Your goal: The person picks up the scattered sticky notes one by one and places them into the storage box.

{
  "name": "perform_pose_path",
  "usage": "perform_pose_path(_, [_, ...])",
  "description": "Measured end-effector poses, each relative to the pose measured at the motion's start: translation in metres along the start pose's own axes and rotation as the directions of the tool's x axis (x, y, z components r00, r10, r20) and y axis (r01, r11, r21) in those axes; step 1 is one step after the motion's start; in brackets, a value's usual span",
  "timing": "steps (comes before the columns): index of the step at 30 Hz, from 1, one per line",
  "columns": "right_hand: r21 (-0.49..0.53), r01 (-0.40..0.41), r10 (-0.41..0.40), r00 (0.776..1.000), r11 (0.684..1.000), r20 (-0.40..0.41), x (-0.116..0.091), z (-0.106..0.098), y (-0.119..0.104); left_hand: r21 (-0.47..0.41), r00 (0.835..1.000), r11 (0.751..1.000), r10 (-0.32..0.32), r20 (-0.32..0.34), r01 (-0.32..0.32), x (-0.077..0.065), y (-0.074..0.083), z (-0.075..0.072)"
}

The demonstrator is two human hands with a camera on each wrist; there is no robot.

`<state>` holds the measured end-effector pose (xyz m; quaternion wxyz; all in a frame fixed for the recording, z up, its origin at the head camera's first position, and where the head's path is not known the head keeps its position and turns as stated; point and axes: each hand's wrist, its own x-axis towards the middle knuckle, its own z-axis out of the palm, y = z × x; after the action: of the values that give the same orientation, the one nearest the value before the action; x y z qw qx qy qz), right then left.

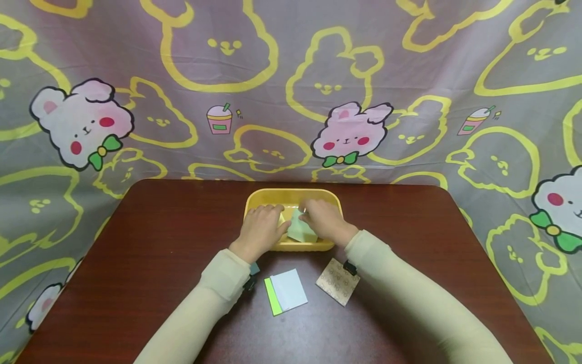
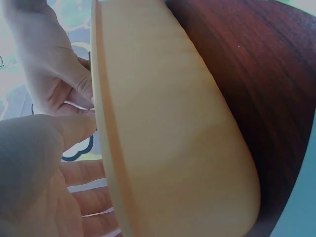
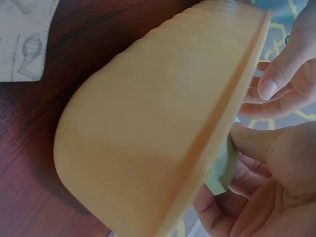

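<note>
A yellow plastic basin [image 1: 291, 246] stands on the table, with both hands over it. My right hand [image 1: 324, 218] pinches a light green paper square [image 1: 302, 227] between thumb and fingers inside the basin. In the right wrist view, the green paper [image 3: 224, 170] shows beyond the basin's rim, its edge between thumb and fingers. My left hand [image 1: 263, 225] reaches over the basin's left part, fingers spread and thumb extended. A pale yellow piece [image 1: 281, 219] lies beside the left thumb; whether the hand touches it I cannot tell. The basin wall [image 2: 163, 123] hides the left fingertips in the left wrist view.
In front of the basin lie a pale blue paper square [image 1: 290, 289] over a lime green one [image 1: 273, 297], and a brown patterned square [image 1: 337, 283] partly under the right wrist. A teal piece [image 1: 254, 268] peeks out by the left wrist. A patterned curtain [image 1: 273, 101] hangs behind the table.
</note>
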<state>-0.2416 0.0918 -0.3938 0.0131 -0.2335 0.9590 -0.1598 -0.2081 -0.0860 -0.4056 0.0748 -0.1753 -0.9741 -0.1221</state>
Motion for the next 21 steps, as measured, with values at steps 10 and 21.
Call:
perform_pose_path(10, [-0.011, -0.009, 0.01, 0.999, 1.0, 0.037, -0.0003, 0.0004, 0.0008, 0.016, 1.0, 1.0, -0.013, 0.029, 0.012, -0.0007, 0.0009, -0.0019])
perform_pose_path(21, [0.013, -0.045, 0.044, 0.994, 0.999, 0.099, -0.0013, 0.0027, 0.001, 0.019, 0.999, 1.0, -0.015, 0.044, 0.014, -0.0024, 0.0014, -0.0022])
